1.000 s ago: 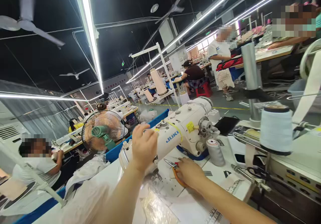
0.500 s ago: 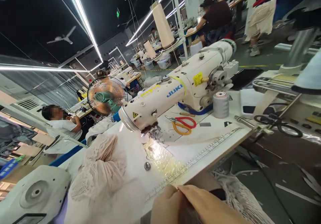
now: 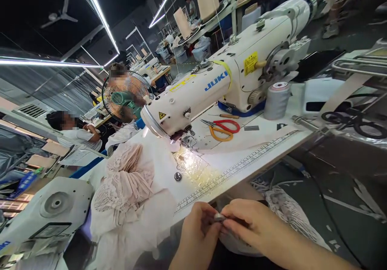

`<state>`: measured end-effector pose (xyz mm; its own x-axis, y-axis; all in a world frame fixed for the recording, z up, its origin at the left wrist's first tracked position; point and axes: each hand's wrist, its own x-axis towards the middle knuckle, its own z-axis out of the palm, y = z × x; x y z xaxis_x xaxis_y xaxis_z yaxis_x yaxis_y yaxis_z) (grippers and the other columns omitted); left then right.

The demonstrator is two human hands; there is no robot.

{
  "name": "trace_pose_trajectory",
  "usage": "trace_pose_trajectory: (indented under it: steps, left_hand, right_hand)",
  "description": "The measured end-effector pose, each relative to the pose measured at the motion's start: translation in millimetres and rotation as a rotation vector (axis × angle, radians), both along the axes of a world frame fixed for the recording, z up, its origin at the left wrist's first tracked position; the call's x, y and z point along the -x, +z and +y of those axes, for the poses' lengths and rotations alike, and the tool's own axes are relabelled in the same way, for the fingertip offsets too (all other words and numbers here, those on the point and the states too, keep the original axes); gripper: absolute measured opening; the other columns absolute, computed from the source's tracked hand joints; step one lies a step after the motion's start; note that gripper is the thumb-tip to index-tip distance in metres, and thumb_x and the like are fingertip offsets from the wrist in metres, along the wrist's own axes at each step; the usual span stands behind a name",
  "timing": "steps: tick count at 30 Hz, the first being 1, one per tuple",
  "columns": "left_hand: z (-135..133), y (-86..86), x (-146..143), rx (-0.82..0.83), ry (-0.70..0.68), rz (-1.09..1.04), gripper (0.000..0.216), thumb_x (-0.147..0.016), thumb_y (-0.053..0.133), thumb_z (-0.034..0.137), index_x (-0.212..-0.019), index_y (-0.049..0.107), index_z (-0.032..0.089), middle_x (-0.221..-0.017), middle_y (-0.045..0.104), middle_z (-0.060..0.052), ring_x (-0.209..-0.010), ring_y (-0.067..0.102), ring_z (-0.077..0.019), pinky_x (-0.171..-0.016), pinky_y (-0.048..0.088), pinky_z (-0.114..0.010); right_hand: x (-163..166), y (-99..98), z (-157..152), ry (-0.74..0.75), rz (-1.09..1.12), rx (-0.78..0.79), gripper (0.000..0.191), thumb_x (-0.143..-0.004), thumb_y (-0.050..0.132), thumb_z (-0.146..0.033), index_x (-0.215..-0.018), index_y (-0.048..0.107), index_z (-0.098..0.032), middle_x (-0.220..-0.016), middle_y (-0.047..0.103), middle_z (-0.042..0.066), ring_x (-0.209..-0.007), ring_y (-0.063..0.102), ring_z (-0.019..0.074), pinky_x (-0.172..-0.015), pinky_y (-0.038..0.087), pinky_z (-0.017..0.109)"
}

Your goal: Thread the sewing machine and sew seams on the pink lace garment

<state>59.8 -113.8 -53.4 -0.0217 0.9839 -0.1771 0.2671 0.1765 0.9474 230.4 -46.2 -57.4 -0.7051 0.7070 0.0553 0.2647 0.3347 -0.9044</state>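
A small silvery metal piece (image 3: pixel 219 217), perhaps a bobbin or bobbin case though too small to tell for certain, sits pinched between both hands just below the near edge of the sewing table (image 3: pixel 242 169). The left hand (image 3: pixel 196 233) closes its fingertips around one side; the right hand (image 3: pixel 250 223) grips the other side with thumb and forefinger, both hands nearly closed on it. The piece looks hard, light and smooth, likely slippery, so a fingertip pinch on its rim suits it best. Above, on the table, stand a white JUKI sewing machine (image 3: pixel 223 80), red and orange scissors (image 3: pixel 222 128), a grey thread spool (image 3: pixel 276 100) and bunched pale pink lace fabric (image 3: pixel 127 181). Other people work at a distance.
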Motion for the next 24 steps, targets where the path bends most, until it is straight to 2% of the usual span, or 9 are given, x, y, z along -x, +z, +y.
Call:
trace_pose_trajectory:
  steps: [2,4,7,10,13,16,19,22,24]
  left_hand:
    - [9.0,7.7,10.7,-0.027,-0.030,0.194,0.012,-0.079,0.056,0.018,-0.090,0.052,0.019,-0.084,0.062,-0.003,-0.074,0.061,-0.0149,-0.066,0.050,-0.026]
    - [24.4,18.3,27.0,-0.083,-0.008,0.535,0.012,-0.081,0.053,0.018,-0.092,0.057,0.019,-0.088,0.063,-0.004,-0.076,0.060,-0.0156,-0.067,0.048,-0.026]
    - [53.2,31.2,54.1,-0.073,0.050,1.019,0.033,-0.082,0.051,0.015,-0.114,0.054,0.020,-0.115,0.058,-0.009,-0.087,0.059,-0.0189,-0.075,0.047,-0.031]
    - [76.5,35.8,74.3,0.028,-0.040,1.153,0.036,-0.080,0.052,0.010,-0.114,0.056,0.020,-0.117,0.056,-0.009,-0.095,0.058,-0.0208,-0.081,0.046,-0.031]
    - [84.6,37.1,84.8,0.022,-0.086,1.106,0.023,-0.080,0.051,0.010,-0.099,0.061,0.017,-0.106,0.057,-0.008,-0.085,0.058,-0.0180,-0.079,0.046,-0.030]
    - [74.9,36.6,85.3,-0.021,-0.085,1.015,0.019,-0.079,0.051,0.014,-0.096,0.060,0.015,-0.100,0.056,-0.008,-0.080,0.057,-0.0166,-0.076,0.048,-0.031]
    - [50.5,27.2,69.6,-0.174,-0.035,0.577,0.022,-0.076,0.055,0.018,-0.098,0.059,0.017,-0.095,0.054,-0.006,-0.079,0.056,-0.0150,-0.069,0.051,-0.027]
    - [23.1,5.1,38.1,-0.271,0.033,0.106,0.024,-0.075,0.061,0.021,-0.099,0.060,0.018,-0.092,0.052,-0.005,-0.078,0.057,-0.0151,-0.066,0.053,-0.026]
    - [10.5,-12.5,16.5,-0.288,0.091,-0.080,0.024,-0.078,0.063,0.025,-0.101,0.060,0.018,-0.095,0.052,-0.006,-0.076,0.058,-0.0144,-0.068,0.054,-0.028]
  right_hand:
    - [-0.7,-7.6,1.1,-0.051,0.027,-0.035,0.019,-0.081,0.046,-0.019,-0.072,0.062,-0.020,-0.069,0.062,0.001,-0.065,0.058,0.0153,-0.059,0.041,0.025]
    - [-1.4,-17.1,2.2,-0.101,0.047,-0.080,0.019,-0.082,0.045,-0.022,-0.071,0.061,-0.021,-0.066,0.061,0.001,-0.062,0.058,0.0155,-0.057,0.042,0.025]
    - [-4.1,-28.3,3.9,-0.135,0.072,-0.119,0.023,-0.085,0.044,-0.026,-0.070,0.061,-0.022,-0.065,0.062,0.000,-0.061,0.058,0.0154,-0.057,0.044,0.025]
    - [-8.1,-32.8,4.9,-0.102,0.084,-0.162,0.023,-0.087,0.044,-0.028,-0.072,0.061,-0.023,-0.066,0.063,0.000,-0.061,0.060,0.0150,-0.055,0.046,0.024]
    - [-10.9,-33.5,4.4,-0.120,0.109,-0.249,0.022,-0.088,0.045,-0.026,-0.074,0.062,-0.023,-0.064,0.063,0.000,-0.058,0.061,0.0144,-0.052,0.048,0.024]
    - [-10.3,-32.2,2.5,-0.217,0.147,-0.391,0.021,-0.090,0.044,-0.023,-0.083,0.064,-0.023,-0.069,0.066,0.000,-0.062,0.063,0.0147,-0.055,0.050,0.025]
    - [-5.6,-28.9,0.9,-0.259,0.196,-0.529,0.021,-0.091,0.043,-0.019,-0.088,0.063,-0.021,-0.071,0.067,0.001,-0.064,0.064,0.0141,-0.057,0.051,0.025]
    - [1.4,-26.8,-0.2,-0.262,0.249,-0.576,0.020,-0.092,0.042,-0.017,-0.087,0.061,-0.021,-0.070,0.067,0.000,-0.063,0.064,0.0127,-0.056,0.050,0.023]
    - [6.1,-28.3,-1.1,-0.259,0.272,-0.595,0.019,-0.092,0.042,-0.016,-0.090,0.060,-0.020,-0.072,0.067,0.000,-0.064,0.064,0.0125,-0.058,0.050,0.023]
